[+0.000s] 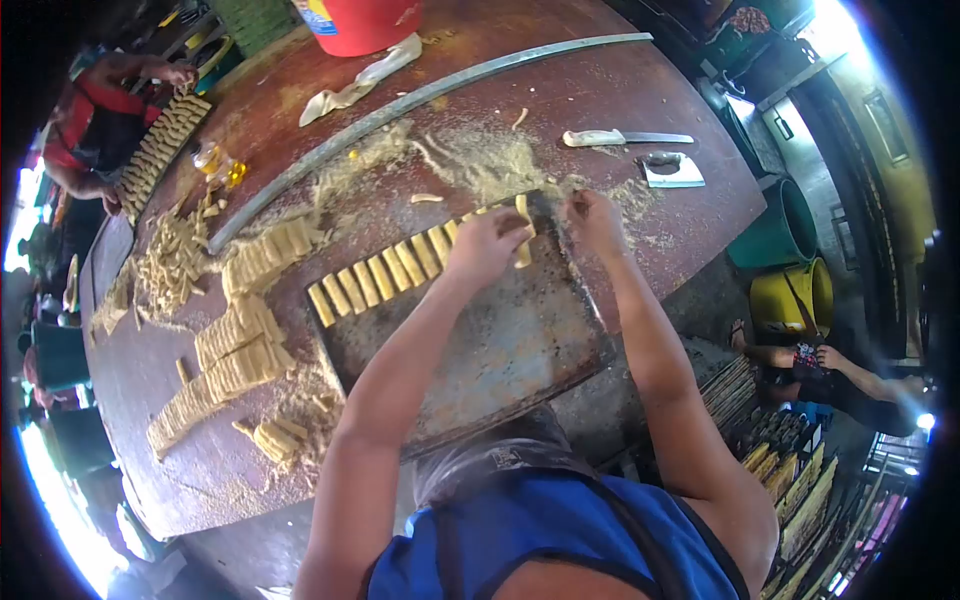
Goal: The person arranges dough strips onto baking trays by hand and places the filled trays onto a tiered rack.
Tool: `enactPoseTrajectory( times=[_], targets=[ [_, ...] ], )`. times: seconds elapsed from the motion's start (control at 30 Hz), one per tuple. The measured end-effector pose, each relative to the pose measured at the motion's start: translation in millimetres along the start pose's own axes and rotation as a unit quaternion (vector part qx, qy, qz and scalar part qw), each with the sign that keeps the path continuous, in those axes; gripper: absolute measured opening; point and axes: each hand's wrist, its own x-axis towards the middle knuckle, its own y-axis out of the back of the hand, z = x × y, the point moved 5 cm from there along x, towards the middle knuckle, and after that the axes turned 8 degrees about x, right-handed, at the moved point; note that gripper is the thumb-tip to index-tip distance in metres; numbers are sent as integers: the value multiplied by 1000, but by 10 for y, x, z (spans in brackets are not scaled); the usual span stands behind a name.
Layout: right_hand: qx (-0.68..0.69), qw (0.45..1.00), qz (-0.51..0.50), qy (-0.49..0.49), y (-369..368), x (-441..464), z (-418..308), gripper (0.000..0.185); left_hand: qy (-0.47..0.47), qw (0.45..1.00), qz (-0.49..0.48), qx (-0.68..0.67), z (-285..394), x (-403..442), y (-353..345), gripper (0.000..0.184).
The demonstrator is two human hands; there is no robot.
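A dark metal tray (480, 350) lies at the table's near edge, with a row of pale dough sticks (381, 278) along its far side. My left hand (487, 243) is over the right end of that row, its fingers closed together at a dough stick (523, 215); what they grip is partly hidden. Just beyond the tray's far right corner, my right hand (592, 218) has its fingers bent together, and anything between them is too small to make out. Left of the tray lie stacked rows of cut dough (240, 340) and a loose pile of dough pieces (172, 262).
A long metal strip (430, 92) crosses the table (680, 225). Beyond the tray are a knife (625, 138), a scraper (672, 170), a cloth (362, 80) and a red bucket (365, 25). Another person (95, 125) handles a filled tray (163, 150) at far left; someone sits at right.
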Motion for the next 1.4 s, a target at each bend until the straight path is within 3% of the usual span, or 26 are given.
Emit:
enactPoseTrajectory(
  times=[0.07,0.13,0.23,0.27,0.3,0.37,0.5,0.6,0.67,0.7,0.77,0.83,0.9,0.97,1.0,1.03,1.1,1.13,1.17,1.23,1.37,1.4],
  targets=[
    [22,999,-18,31,64,-6,-71,20,-25,1000,-6,-14,-155,485,-322,37],
    [30,999,-30,21,10,-92,-160,21,-29,985,58,163,-248,746,-479,37],
    [7,998,-53,25,-151,-21,-149,22,-111,950,82,281,-214,630,-420,37],
    [-23,997,-62,32,-222,-19,-134,23,-96,953,19,288,-297,599,-436,51],
    [-20,997,-64,28,-267,-14,-123,23,-93,952,15,290,-316,557,-457,51],
    [-55,997,-44,13,-326,26,-124,24,-137,919,51,366,-300,466,-441,52],
    [-17,995,-96,38,-361,36,-197,26,-109,920,35,374,-351,457,-425,59],
    [-59,994,-72,48,-338,39,-136,24,-139,933,76,323,-352,332,-334,60],
    [-71,995,-73,-24,-214,-39,-448,21,-164,924,124,322,-286,87,-40,55],
    [-107,994,-33,-5,-254,-79,-311,22,-132,922,135,337,-378,-66,199,55],
    [-8,1000,-6,27,-314,-195,-263,22,-168,936,156,268,-514,-503,650,49],
    [44,998,-11,48,-553,-411,-544,23,-141,928,183,292,-770,-1089,1178,44],
    [157,977,-112,-95,-823,-751,-994,26,4,949,200,244,-1135,-1694,1750,39],
    [188,967,-166,-44,-1346,-1154,-1513,28,162,944,244,148,-1365,-2484,2191,36],
    [164,961,-221,-32,-1633,-1398,-1858,30,189,928,261,185,-1585,-2868,2394,37],
    [248,917,-291,-113,-1943,-1715,-2266,34,215,910,278,219,-1883,-3247,2562,39],
    [146,872,-467,-3,-2754,-2473,-3189,36,335,905,191,180,-2549,-4143,2798,45],
    [138,890,-429,74,-3058,-2682,-3360,28,327,909,190,175,-2545,-4293,2798,45],
    [111,881,-459,32,-3469,-2847,-3355,24,336,913,166,162,-2535,-4425,2771,48],
    [23,869,-492,56,-3660,-3014,-3636,22,342,918,142,144,-2566,-4621,2680,51],
    [-134,888,-422,124,-3742,-3129,-3705,25,280,933,210,82,-2670,-4640,2601,57],
    [-134,894,-384,187,-3686,-3170,-3722,27,242,939,228,88,-2698,-4623,2600,53]
  ],
)
